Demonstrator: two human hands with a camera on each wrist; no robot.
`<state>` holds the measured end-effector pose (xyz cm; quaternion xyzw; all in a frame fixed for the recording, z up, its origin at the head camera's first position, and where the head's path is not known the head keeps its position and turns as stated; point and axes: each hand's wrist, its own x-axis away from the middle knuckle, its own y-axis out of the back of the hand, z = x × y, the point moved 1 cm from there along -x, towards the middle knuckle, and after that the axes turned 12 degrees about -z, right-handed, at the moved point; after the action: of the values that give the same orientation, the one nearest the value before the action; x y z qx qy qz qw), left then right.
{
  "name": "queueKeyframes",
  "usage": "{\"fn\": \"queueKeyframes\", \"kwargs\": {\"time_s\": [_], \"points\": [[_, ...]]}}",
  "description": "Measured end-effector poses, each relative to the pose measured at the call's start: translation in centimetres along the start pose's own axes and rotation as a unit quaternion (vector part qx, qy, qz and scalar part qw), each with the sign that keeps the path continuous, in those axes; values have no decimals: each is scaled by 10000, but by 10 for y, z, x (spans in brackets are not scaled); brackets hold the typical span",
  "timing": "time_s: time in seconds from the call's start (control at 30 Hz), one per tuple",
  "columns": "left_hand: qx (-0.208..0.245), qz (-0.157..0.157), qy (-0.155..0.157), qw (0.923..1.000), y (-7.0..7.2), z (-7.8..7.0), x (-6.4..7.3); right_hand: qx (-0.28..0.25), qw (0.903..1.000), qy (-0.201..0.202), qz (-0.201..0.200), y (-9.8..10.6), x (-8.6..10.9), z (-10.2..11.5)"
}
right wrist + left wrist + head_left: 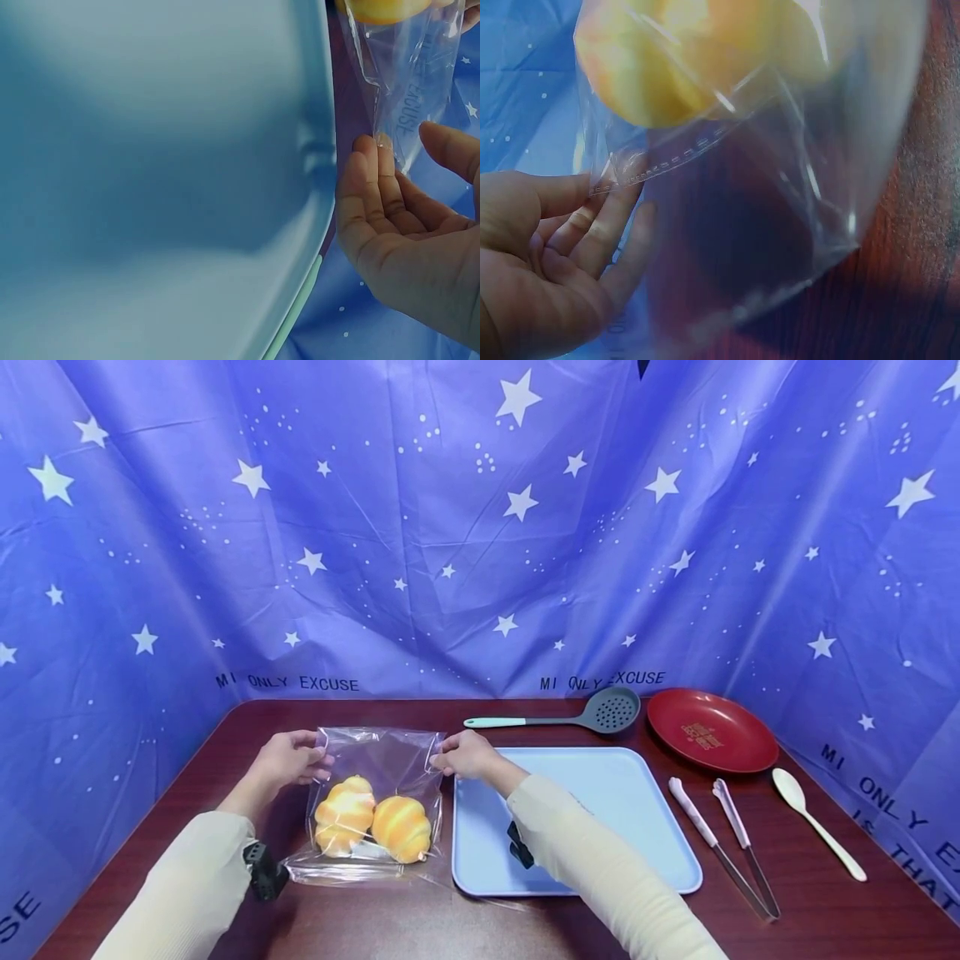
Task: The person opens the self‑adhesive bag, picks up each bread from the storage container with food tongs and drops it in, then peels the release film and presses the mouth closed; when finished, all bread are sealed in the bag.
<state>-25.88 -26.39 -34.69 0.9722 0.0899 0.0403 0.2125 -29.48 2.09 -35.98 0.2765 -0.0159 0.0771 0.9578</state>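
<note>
A clear plastic bag (382, 756) with two golden bread rolls inside, one at the left (345, 818) and one at the right (402, 828), is on the dark red table. At its upper left edge, my left hand (292, 758) pinches the film; the left wrist view shows thumb and fingers meeting at the seam. My right hand (468, 755) is at the bag's upper right edge. In the right wrist view, this hand's (420, 232) fingers lie against the bag's corner, with the thumb apart from them. The rolls (667, 60) appear blurred behind the film in the left wrist view.
A light blue tray (480, 860) sits right of the bag, under my right forearm. Behind it lies a slotted skimmer (611, 710). A red plate (738, 735), tongs (738, 835) and a cream spoon (817, 822) are farther right. A starry blue curtain (450, 527) encloses the table.
</note>
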Motion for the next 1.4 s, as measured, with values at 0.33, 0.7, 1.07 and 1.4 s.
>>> {"fn": "queueKeyframes", "kwargs": {"time_s": [0.33, 0.7, 1.07, 1.4], "points": [[-157, -284, -34, 9995, 0, 0, -1, -58, 9999, 75, -57, -5, -1, 0], [-270, -348, -180, 9989, 0, 2, -3, 710, 9956, 364, -493, -5, 1, 4], [-230, -178, -146, 9995, 7, 3, -6, 1353, 9319, 3366, 18, -19, 42, 32], [-303, -17, -23, 9995, 11, -2, -6, 3220, 8139, 4754, 881, -66, 95, 47]]}}
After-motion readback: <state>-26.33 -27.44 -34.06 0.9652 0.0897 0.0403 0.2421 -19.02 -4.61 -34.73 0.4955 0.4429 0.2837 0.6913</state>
